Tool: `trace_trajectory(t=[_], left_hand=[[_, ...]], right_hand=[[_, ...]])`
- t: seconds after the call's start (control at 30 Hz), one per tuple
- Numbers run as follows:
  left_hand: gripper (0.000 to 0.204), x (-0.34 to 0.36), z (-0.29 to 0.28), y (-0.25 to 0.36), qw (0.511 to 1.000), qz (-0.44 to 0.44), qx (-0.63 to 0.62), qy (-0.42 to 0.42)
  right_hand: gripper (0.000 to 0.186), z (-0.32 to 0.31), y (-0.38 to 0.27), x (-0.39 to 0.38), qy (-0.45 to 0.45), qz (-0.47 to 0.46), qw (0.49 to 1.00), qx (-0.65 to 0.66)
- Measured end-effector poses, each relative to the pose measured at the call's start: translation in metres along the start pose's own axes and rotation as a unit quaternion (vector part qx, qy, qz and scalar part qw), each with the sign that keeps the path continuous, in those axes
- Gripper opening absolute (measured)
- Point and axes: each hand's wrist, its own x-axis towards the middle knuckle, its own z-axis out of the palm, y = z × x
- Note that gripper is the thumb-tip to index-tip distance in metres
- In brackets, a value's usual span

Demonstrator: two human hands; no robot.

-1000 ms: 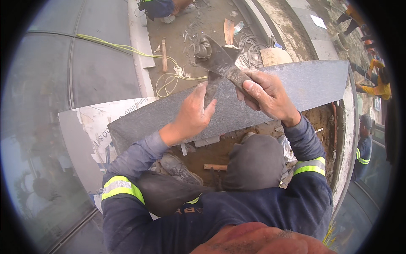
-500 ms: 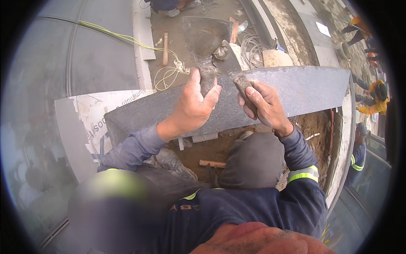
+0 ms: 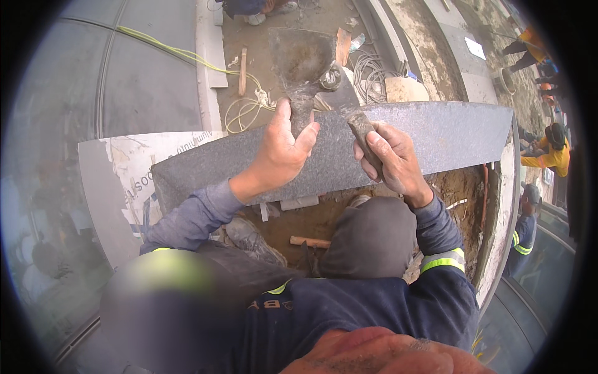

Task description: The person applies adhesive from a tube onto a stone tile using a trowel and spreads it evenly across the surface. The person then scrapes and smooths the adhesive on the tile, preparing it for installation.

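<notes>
My left hand is closed around the worn handle of a mortar-smeared trowel, whose broad blade points away from me. In my right hand is the thick, crusted handle of a second trowel. Its dark blade slants up and left, close beside the first one. A grey, shiny rounded part shows between the two blades; I cannot tell to which tool it belongs. Both hands are above a long dark grey stone slab that lies across in front of me.
Coiled grey cable and a yellow-green cord lie beyond the slab. A wooden piece lies on the soil by my knees. Glass panels stand at left. Other people are at the far right and top.
The right-hand trowel has shifted slightly right and down, away from the left one. My left hand has moved only a little left. The rounded grey part between the blades looks turned.
</notes>
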Motion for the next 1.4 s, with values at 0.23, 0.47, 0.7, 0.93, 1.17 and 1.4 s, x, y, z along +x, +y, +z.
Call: trace_trajectory(t=[0.23,0.47,0.7,0.93,1.17,1.4], left_hand=[[0.033,-0.005,0.014,-0.012,0.969,0.1,0.224,-0.01],[0.042,-0.007,0.017,-0.013,0.997,-0.051,0.06,0.012],[0.045,0.021,0.017,0.006,0.981,0.149,0.096,0.083],[0.052,0.018,0.025,0.005,0.956,0.242,0.149,0.078],[0.036,0.001,0.018,-0.012,0.986,0.126,0.111,0.021],[0.032,0.012,0.014,0.017,0.995,0.04,-0.089,0.037]], right_hand=[[0.035,0.0,0.003,0.014,-0.034,-0.003,0.999,0.003],[0.039,0.001,-0.023,0.012,0.009,-0.075,0.994,0.078],[0.039,0.019,-0.004,0.011,-0.095,0.026,0.975,0.199],[0.036,0.022,-0.008,0.015,-0.129,0.013,0.958,0.257],[0.036,-0.008,-0.056,0.045,-0.065,-0.143,0.962,0.222],[0.037,0.005,-0.021,0.009,-0.061,-0.002,0.991,0.116]])
